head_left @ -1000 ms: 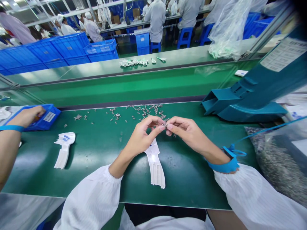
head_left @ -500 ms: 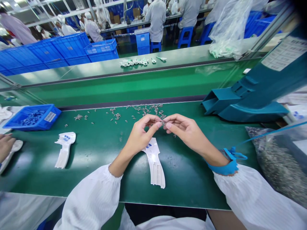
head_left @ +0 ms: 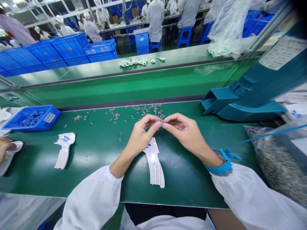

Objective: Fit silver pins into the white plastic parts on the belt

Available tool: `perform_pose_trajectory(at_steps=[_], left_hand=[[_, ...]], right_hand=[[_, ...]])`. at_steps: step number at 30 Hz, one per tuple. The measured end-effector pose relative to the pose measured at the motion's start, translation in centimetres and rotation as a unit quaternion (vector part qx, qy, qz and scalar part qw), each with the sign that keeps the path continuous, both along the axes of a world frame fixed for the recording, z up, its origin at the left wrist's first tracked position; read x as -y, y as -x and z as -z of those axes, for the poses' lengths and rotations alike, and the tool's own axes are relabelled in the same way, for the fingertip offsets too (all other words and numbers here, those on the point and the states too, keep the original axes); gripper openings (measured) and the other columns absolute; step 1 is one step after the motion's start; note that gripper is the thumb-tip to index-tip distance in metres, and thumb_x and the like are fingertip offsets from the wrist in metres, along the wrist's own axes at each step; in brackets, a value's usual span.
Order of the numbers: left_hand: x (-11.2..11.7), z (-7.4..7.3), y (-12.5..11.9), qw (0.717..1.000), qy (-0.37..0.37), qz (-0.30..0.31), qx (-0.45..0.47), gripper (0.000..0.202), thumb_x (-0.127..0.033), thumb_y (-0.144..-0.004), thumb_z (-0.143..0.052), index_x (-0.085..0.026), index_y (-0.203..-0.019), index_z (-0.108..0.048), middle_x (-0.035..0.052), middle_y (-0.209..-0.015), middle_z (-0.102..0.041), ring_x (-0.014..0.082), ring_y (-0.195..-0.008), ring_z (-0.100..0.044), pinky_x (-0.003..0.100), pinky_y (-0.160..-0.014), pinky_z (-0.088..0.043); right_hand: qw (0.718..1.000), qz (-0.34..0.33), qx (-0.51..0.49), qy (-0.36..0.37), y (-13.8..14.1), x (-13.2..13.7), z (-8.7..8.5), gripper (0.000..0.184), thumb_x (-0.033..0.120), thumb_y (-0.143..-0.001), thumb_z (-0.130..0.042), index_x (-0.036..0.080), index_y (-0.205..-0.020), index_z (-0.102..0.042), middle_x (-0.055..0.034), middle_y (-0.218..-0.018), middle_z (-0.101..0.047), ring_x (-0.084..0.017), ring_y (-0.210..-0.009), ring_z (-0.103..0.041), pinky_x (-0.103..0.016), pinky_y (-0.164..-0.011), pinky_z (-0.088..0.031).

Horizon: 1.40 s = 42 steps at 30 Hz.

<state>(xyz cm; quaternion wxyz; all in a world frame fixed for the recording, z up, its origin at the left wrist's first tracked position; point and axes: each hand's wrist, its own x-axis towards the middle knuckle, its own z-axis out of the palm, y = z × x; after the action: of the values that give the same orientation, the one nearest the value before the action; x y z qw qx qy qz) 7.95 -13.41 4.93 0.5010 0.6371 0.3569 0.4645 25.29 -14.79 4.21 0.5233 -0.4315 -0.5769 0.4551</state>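
My left hand (head_left: 141, 132) and my right hand (head_left: 183, 129) meet fingertip to fingertip over the green bench. Both are closed in a pinch on a tiny metal part (head_left: 162, 121), whose exact kind is too small to make out. Just below my left hand lies a white plastic handle shell (head_left: 155, 164) with blue bits in its upper end, partly covered by that hand. Beyond my fingers, small metal parts (head_left: 145, 110) are scattered along the back of the bench. A blue wrist strap (head_left: 219, 167) circles my right wrist.
Another white shell (head_left: 64, 148) lies to the left, near a blue bin (head_left: 33, 118) of small blue parts. A co-worker's hand (head_left: 4, 147) shows at the left edge. On the right stand a teal plastic housing (head_left: 244, 100) and a clear bag of small metal parts (head_left: 283, 163).
My right hand has moved slightly left, its fingertips now closed against those of my left hand at the metal part. The co-worker's hand at the left edge has shifted.
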Motion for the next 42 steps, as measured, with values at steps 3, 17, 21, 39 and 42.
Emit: perform_pose_trajectory(at_steps=[3, 17, 21, 39, 42], left_hand=[[-0.03, -0.02, -0.13, 1.000, 0.012, 0.000, 0.010, 0.015, -0.034, -0.090, -0.068, -0.020, -0.094, -0.067, 0.0018, -0.090, -0.069, 0.0120, -0.077, -0.063, 0.026, -0.075, -0.051], [-0.29, -0.09, -0.61, 0.994, 0.093, -0.001, 0.063, 0.024, -0.040, -0.079, -0.077, -0.018, -0.080, -0.068, 0.0009, -0.078, -0.068, 0.0114, -0.071, -0.061, 0.024, -0.069, -0.048], [-0.35, -0.19, -0.49, 0.993, 0.098, -0.004, 0.066, 0.023, -0.039, -0.078, -0.077, -0.018, -0.080, -0.067, 0.0002, -0.078, -0.068, 0.0109, -0.070, -0.060, 0.024, -0.068, -0.048], [-0.23, -0.22, -0.54, 0.996, 0.089, 0.024, 0.021, 0.027, -0.045, -0.083, -0.071, -0.018, -0.083, -0.067, 0.0009, -0.076, -0.065, 0.0129, -0.073, -0.060, 0.027, -0.072, -0.048], [-0.24, -0.11, -0.49, 0.996, 0.092, 0.017, 0.010, 0.029, -0.048, -0.084, -0.069, -0.019, -0.084, -0.066, 0.0011, -0.078, -0.065, 0.0132, -0.074, -0.060, 0.027, -0.073, -0.048]], right_hand=[[1.000, -0.006, 0.012, 0.001, -0.02, 0.02, -0.10, 0.017, 0.039, -0.085, -0.071, 0.023, -0.088, -0.066, -0.0013, -0.085, -0.069, -0.018, -0.082, -0.066, -0.033, -0.076, -0.055], [0.994, 0.020, 0.096, -0.047, -0.10, -0.05, 0.32, 0.015, 0.036, -0.086, -0.071, 0.022, -0.089, -0.065, -0.0009, -0.087, -0.068, -0.018, -0.081, -0.064, -0.032, -0.075, -0.051], [0.989, 0.017, 0.133, -0.066, -0.20, 0.06, -0.04, 0.011, 0.033, -0.090, -0.065, 0.022, -0.090, -0.064, -0.0009, -0.086, -0.068, -0.018, -0.080, -0.063, -0.031, -0.073, -0.050], [0.924, 0.088, 0.287, -0.238, -0.42, 0.09, 0.23, 0.008, 0.021, -0.093, -0.052, 0.023, -0.099, -0.058, -0.0033, -0.088, -0.068, -0.017, -0.076, -0.064, -0.031, -0.072, -0.053], [0.936, 0.080, 0.271, -0.212, -0.47, 0.11, 0.08, 0.010, 0.024, -0.092, -0.054, 0.024, -0.100, -0.060, -0.0032, -0.089, -0.069, -0.018, -0.075, -0.064, -0.032, -0.072, -0.054]])
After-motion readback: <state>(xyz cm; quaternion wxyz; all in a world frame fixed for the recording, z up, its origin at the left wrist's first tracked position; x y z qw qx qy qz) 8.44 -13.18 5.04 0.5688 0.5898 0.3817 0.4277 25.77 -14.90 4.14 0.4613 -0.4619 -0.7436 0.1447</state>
